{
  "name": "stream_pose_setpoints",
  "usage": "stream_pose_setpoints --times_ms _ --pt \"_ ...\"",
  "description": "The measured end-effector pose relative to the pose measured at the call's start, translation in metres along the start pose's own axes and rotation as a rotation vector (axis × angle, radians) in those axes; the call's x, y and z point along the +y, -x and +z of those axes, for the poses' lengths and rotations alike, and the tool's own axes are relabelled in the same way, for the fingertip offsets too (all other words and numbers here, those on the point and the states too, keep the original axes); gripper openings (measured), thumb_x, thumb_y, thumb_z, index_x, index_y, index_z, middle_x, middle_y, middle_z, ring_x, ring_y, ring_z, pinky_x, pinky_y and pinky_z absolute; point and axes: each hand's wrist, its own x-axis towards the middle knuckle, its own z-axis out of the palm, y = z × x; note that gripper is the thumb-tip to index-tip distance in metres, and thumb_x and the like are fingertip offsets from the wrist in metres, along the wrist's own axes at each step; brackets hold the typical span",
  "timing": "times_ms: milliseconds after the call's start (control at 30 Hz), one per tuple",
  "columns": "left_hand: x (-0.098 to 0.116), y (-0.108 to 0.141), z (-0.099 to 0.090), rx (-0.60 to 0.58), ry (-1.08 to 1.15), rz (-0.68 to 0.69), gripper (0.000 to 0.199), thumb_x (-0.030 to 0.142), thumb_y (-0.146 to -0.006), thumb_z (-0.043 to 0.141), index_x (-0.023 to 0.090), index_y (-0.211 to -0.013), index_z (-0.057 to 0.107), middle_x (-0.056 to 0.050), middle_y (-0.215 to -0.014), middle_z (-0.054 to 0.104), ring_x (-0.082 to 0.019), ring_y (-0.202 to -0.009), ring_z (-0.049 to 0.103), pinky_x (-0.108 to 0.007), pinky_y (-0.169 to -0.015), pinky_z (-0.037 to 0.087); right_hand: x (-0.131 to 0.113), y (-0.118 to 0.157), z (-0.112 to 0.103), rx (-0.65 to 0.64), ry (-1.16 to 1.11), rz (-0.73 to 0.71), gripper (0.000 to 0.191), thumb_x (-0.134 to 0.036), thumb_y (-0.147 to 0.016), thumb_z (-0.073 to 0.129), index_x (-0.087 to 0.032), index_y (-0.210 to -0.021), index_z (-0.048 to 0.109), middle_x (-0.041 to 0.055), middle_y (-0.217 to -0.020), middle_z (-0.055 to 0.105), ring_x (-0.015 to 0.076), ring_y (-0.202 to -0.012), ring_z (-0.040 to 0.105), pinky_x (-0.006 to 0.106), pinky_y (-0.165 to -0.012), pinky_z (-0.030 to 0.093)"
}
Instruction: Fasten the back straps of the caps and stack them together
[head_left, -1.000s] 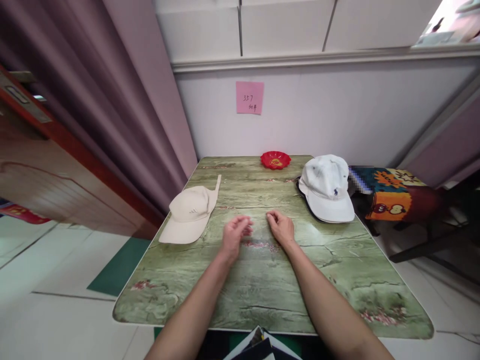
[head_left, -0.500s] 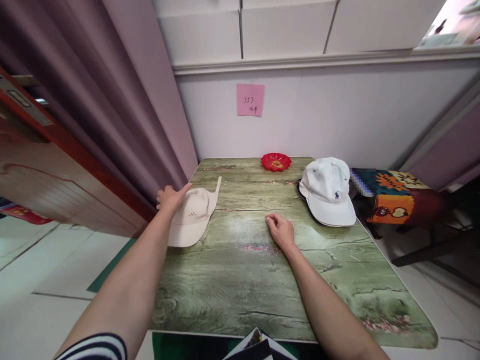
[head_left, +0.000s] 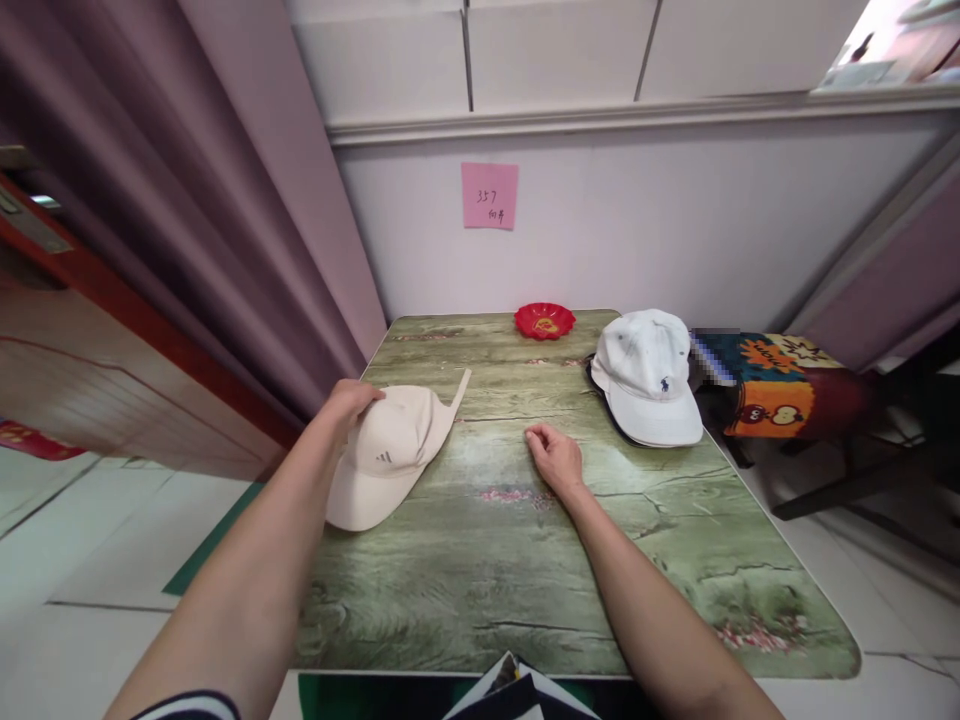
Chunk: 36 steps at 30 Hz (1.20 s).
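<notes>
A cream baseball cap (head_left: 390,440) with a small dark logo lies at the left of the table, its strap sticking out to the upper right and its brim toward me. My left hand (head_left: 351,402) is closed on the cap's far left edge; its fingers are partly hidden behind the crown. Near the table's middle, my right hand (head_left: 555,458) rests with curled fingers and holds nothing. Off to its right sits a white cap (head_left: 649,375) with a small dark blue logo, on top of something dark that shows only at its edge.
At the far edge of the green wood-patterned table (head_left: 450,580) stands a red scalloped dish (head_left: 544,321). A pink note (head_left: 490,196) is stuck on the wall. A purple curtain (head_left: 300,200) hangs at left, and a stool with a colourful cover (head_left: 780,385) stands at right.
My left hand has gone from spread fingers beside the cream cap to a grip on it. The cap has shifted nearer and turned slightly. My right hand has stayed in place on the table.
</notes>
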Motion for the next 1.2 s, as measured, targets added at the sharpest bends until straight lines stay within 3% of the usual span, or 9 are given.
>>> stream_pose_setpoints --times_ms 133,267,367,467,567,700,800,1067,1200 --pt "0.049 0.017 0.002 -0.12 0.111 0.069 0.017 0.021 -0.059 0.078 0.014 -0.068 0.065 0.0 -0.059 0.059 -0.015 -0.054 0.053 -0.029 -0.056 0.043 0.001 -0.001 0.001 0.011 -0.01 -0.002 0.03 -0.043 -0.092 0.05 -0.027 -0.095 0.075 0.0002 -0.077 0.075 0.018 -0.071 0.066 0.024 -0.062 0.037" --pt "0.104 0.055 -0.003 -0.19 0.432 0.553 0.017 0.028 -0.068 0.075 0.016 -0.076 0.065 0.002 -0.067 0.059 -0.01 -0.058 0.049 -0.024 -0.058 0.039 0.005 -0.002 0.003 0.041 -0.089 -0.001 0.032 -0.044 -0.091 0.05 -0.024 -0.091 0.075 0.0008 -0.071 0.072 0.0178 -0.067 0.064 0.025 -0.061 0.038" --pt "0.12 0.085 0.0 -0.175 0.48 0.77 0.015 0.031 -0.076 0.072 0.019 -0.084 0.066 0.001 -0.076 0.063 -0.013 -0.068 0.056 -0.026 -0.067 0.044 0.008 -0.003 0.005 0.071 -0.202 -0.009 0.033 -0.044 -0.089 0.05 -0.022 -0.091 0.074 0.0016 -0.07 0.071 0.0178 -0.065 0.063 0.026 -0.063 0.041" --pt "0.099 0.109 0.022 -0.105 0.378 0.862 0.011 0.029 -0.082 0.066 0.021 -0.089 0.067 -0.002 -0.087 0.068 -0.018 -0.083 0.061 -0.03 -0.08 0.047 0.01 -0.005 0.005 0.17 -0.338 0.003 0.036 -0.041 -0.088 0.051 -0.018 -0.109 0.068 0.0037 -0.079 0.072 0.0172 -0.062 0.061 0.028 -0.065 0.045" --pt "0.05 0.135 0.06 -0.046 0.199 0.857 0.007 0.026 -0.086 0.061 0.02 -0.084 0.065 -0.003 -0.087 0.068 -0.021 -0.087 0.062 -0.033 -0.083 0.046 0.013 -0.007 0.007 0.323 -0.449 0.03 0.054 -0.036 -0.086 0.053 -0.014 -0.135 0.05 0.0097 -0.102 0.072 0.0176 -0.067 0.063 0.031 -0.069 0.049" --pt "-0.016 0.173 0.104 -0.216 0.044 0.831 0.009 0.019 -0.085 0.054 0.02 -0.082 0.062 -0.005 -0.084 0.067 -0.023 -0.085 0.061 -0.035 -0.079 0.046 0.022 -0.011 0.012 0.477 -0.498 0.023 0.066 -0.036 -0.085 0.058 -0.013 -0.143 0.039 0.0153 -0.121 0.066 0.024 -0.102 0.065 0.037 -0.088 0.051" --pt "-0.043 0.189 0.115 -0.246 0.06 0.804 0.015 0.012 -0.082 0.051 0.02 -0.087 0.063 -0.006 -0.088 0.068 -0.023 -0.088 0.062 -0.035 -0.081 0.048 0.026 -0.013 0.015 0.441 -0.459 0.0 0.069 -0.039 -0.082 0.062 -0.016 -0.143 0.04 0.0158 -0.125 0.063 0.0257 -0.108 0.064 0.04 -0.091 0.051" --pt "-0.052 0.188 0.107 -0.1 0.097 0.693 0.022 0.009 -0.082 0.045 0.019 -0.09 0.064 -0.004 -0.085 0.067 -0.021 -0.082 0.063 -0.033 -0.077 0.049 0.001 0.002 0.005 0.606 -0.178 -0.367 0.072 -0.032 -0.088 0.057 -0.018 -0.152 0.026 0.0184 -0.144 0.048 0.0287 -0.133 0.049 0.049 -0.109 0.043" --pt "-0.038 0.193 0.102 0.099 0.119 0.762 0.017 0.011 -0.086 0.047 0.019 -0.089 0.062 -0.006 -0.088 0.065 -0.021 -0.087 0.062 -0.034 -0.082 0.05 -0.007 0.011 -0.005 0.641 -0.065 -0.61 0.069 -0.029 -0.089 0.051 -0.016 -0.151 0.025 0.0199 -0.144 0.047 0.0316 -0.139 0.043 0.056 -0.114 0.036"
